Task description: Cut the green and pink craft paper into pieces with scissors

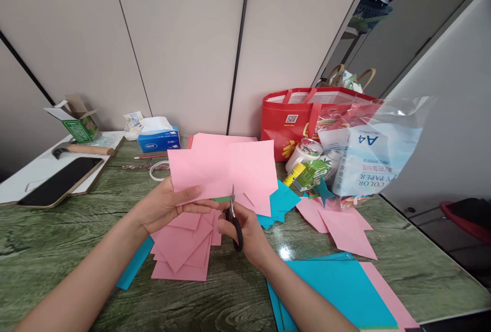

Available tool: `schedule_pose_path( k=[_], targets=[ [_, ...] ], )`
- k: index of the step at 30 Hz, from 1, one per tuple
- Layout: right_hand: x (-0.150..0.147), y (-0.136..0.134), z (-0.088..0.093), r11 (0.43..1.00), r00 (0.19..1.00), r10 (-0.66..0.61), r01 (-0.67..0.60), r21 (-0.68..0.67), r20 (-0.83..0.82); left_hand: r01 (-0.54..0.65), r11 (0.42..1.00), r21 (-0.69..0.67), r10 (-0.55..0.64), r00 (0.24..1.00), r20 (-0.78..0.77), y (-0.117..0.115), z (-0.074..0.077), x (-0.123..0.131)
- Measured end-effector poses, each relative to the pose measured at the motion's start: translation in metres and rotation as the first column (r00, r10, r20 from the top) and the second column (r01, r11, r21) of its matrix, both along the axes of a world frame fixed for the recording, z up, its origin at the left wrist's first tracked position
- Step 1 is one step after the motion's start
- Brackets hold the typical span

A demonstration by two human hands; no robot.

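Observation:
My left hand (176, 201) holds a sheet of pink paper (218, 171) by its lower left part, thumb on top and fingers beneath. In my right hand (247, 232) is a pair of scissors (237, 229) with black handles, its blades pointing up at the lower edge of the sheet. The paper is split below the middle, and its right part sits at a slightly different angle. Below my hands lies a loose pile of pink paper pieces (182, 247). A blue strip of paper (136, 265) shows beside that pile, partly hidden by my left forearm.
Blue sheets (330, 288) lie at the front right, with pink pieces (347, 232) behind them. At the back stand a red bag (282, 132), a plastic paper packet (372, 158), a glue stick (294, 174) and a tissue pack (159, 140). A phone (61, 181) rests at left.

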State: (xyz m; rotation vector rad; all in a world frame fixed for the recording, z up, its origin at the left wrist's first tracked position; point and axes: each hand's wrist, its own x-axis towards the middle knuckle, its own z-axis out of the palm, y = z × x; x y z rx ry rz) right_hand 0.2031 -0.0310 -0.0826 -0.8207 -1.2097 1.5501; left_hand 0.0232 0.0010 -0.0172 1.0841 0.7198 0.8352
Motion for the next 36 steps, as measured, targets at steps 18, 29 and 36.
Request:
schedule_pose_path(
  k=[18,29,36],
  targets=[
    [-0.001,0.0022,-0.0067,0.999,0.998,-0.04,0.04,-0.005,0.038,-0.024,1.0,-0.008,0.024,1.0,0.004,0.0004,-0.0011,0.0002],
    [-0.0005,0.0002,0.0016,0.998,0.999,0.022,-0.025,-0.065,-0.042,-0.009,1.0,-0.006,0.009,1.0,0.015,0.0002,-0.0035,0.0019],
    [-0.0006,0.0002,-0.0038,0.999,1.0,-0.001,0.001,-0.046,-0.016,0.021,1.0,0.016,-0.022,0.999,0.048,0.0001,-0.005,0.0023]
  ],
)
